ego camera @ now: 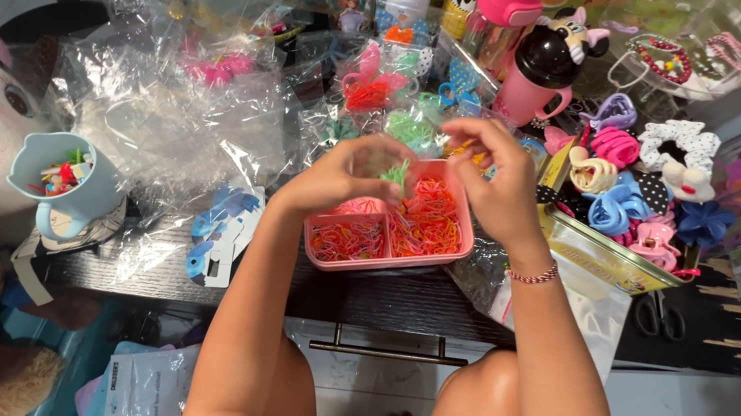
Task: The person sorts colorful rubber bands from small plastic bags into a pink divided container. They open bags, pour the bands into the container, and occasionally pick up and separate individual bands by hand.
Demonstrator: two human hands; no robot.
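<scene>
Hovering over a pink compartment tray [387, 247] near the front edge of the dark counter [395, 302], both hands are meeting above its far end. The left hand [346, 173] is curling its fingers around a small clump of green elastic bands [395, 176], pinching it just over the tray, while the right hand [489, 180] is bending its fingertips in toward the same clump, thumb and forefinger closing near it; whether it is actually gripping the bands or only touching them I cannot tell. A beaded bracelet [533, 275] is sitting on the right wrist. The tray is holding loose orange and pink bands, spread across its divided sections. Crumpled clear plastic bags [174, 113] are lying to the left of the tray, and further left a pale blue cup [75, 184] with small coloured bits is standing at the counter's edge. To the right, a yellow tin [600, 259] is brimming with hair clips and scrunchies, and black scissors [659, 315] are lying just beyond it. A pink bottle with a black lid [538, 77] is standing behind the hands. The person's bare knees are showing below the counter
</scene>
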